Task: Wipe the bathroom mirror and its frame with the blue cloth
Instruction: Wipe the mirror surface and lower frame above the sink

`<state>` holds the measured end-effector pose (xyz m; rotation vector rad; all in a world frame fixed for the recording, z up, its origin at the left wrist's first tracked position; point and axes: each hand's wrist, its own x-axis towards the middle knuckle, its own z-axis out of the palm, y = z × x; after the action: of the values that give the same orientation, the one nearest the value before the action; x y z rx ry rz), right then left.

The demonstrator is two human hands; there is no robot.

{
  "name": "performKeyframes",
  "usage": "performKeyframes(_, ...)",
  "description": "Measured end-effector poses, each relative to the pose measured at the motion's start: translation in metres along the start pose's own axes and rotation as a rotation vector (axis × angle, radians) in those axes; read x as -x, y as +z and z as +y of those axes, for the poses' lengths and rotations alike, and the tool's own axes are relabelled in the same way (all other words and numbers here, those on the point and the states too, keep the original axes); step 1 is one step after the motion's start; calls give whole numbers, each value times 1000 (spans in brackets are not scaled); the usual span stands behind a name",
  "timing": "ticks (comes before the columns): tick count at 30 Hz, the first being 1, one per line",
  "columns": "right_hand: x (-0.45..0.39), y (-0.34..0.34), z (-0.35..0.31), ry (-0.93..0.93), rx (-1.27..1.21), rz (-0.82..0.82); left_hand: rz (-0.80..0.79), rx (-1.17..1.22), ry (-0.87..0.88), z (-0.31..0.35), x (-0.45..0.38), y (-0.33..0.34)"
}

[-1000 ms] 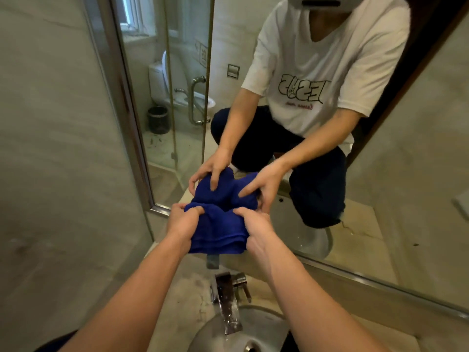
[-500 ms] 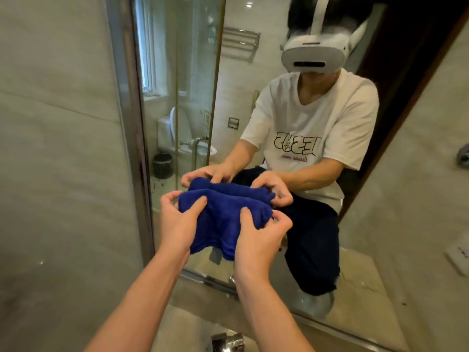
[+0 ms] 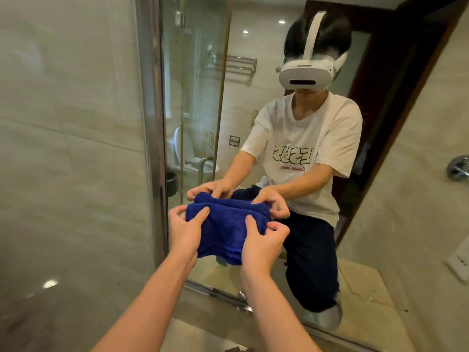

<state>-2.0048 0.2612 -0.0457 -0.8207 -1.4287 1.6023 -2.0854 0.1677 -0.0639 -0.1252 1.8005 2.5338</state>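
Observation:
A folded blue cloth (image 3: 224, 231) is held up in front of the lower left part of the mirror (image 3: 380, 199). My left hand (image 3: 184, 231) grips the cloth's left edge with thumb on the near face. My right hand (image 3: 261, 246) pinches its right edge. The mirror's metal frame (image 3: 152, 138) runs up the left side and along the bottom edge. The glass shows a person in a white T-shirt holding the same cloth. Whether the cloth touches the glass I cannot tell.
A beige tiled wall (image 3: 68, 161) fills the left side. The top of a chrome tap (image 3: 236, 349) peeks in at the bottom edge. In the mirror I see a shower screen, a toilet, a bin and a dark door frame.
Both hands have lifted the cloth from just above the tap up to the lower mirror area. My view has tilted upward, so the sink and most of the tap have dropped out of sight.

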Motion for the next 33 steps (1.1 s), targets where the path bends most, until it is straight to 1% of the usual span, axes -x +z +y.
performKeyframes(4,0,9,3,-3,56,-8,5,-38,24,2,-11,-8)
performKeyframes(6,3,14,7,23,88,-12,23,-71,26,0,-14,-14)
performKeyframes(10,10,31,13,206,85,-37,78,-83,-44,1,-25,-32)
performKeyframes(13,19,47,11,295,59,-49,90,-2,-129,12,-38,-42)
performKeyframes(15,22,57,6,254,57,-44,107,22,-126,21,-44,-45)
performKeyframes(18,18,63,-12,126,48,-38,131,28,-34,33,-45,-38)
performKeyframes(22,6,51,-51,-2,-48,11,40,69,184,72,-33,-4)
performKeyframes(24,-3,38,-75,-54,-133,20,-12,47,304,95,-24,18)
performKeyframes(26,-12,26,-89,-95,-214,16,-45,16,385,108,-15,36)
performKeyframes(28,-16,15,-90,-148,-169,17,-70,38,382,103,-5,43)
performKeyframes(30,-16,3,-69,-174,-71,51,-88,27,319,74,4,39)
performKeyframes(33,-13,-26,-22,-115,40,87,-117,-49,184,20,22,28)
